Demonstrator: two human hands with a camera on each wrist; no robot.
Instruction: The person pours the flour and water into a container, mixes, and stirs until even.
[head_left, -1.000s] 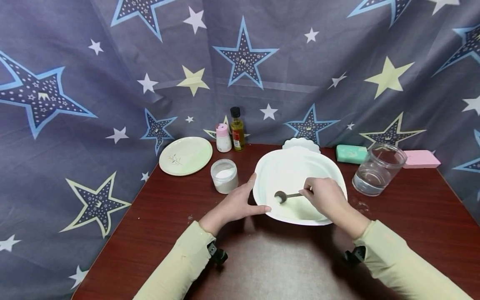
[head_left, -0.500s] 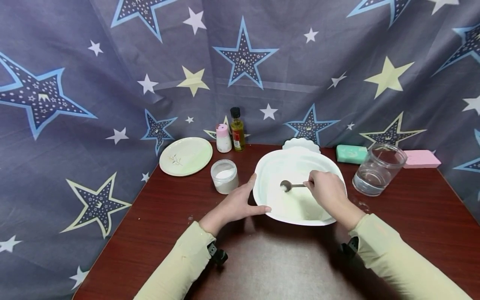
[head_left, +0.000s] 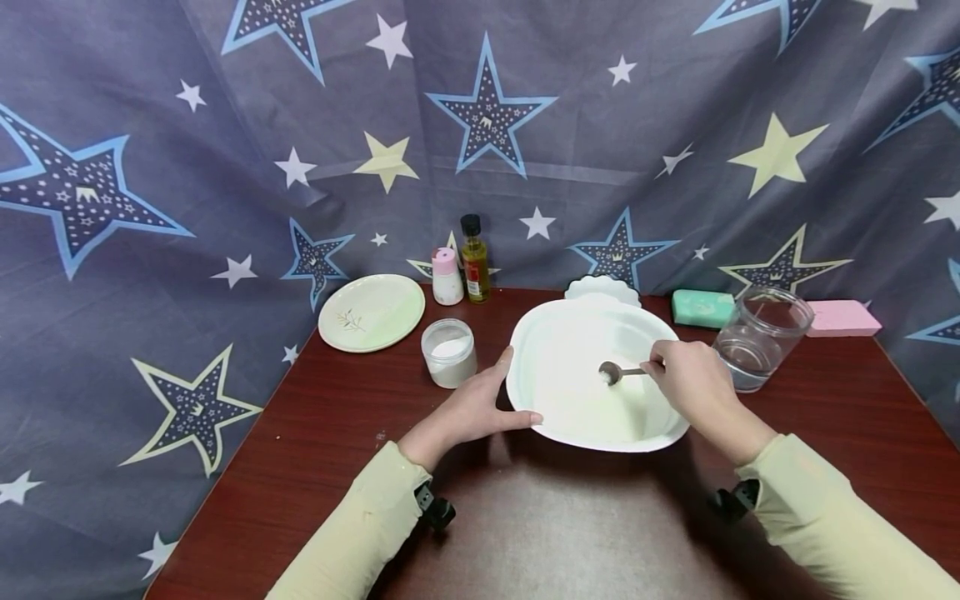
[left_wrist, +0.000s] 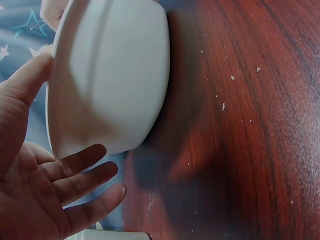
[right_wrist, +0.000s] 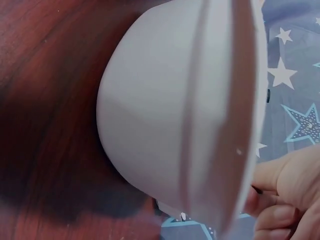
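Starry cloth (head_left: 225, 167) hung behind our reddish desk (head_left: 315, 433), and we had a white basin (head_left: 555, 367) sitting pretty much mid-desk. Our left hand (head_left: 472, 408), fingers loosely spread, was just touching its left rim; our right hand (head_left: 696, 382) was pinching a small spoon (head_left: 612, 373) over the right half.

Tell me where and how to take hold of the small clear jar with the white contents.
Grasp the small clear jar around its upright, round wall, probably from the front left: the plate is behind and left, while the left grip and white basin crowd its right. Its mouth looks open, so stay clear of the top and keep it level.
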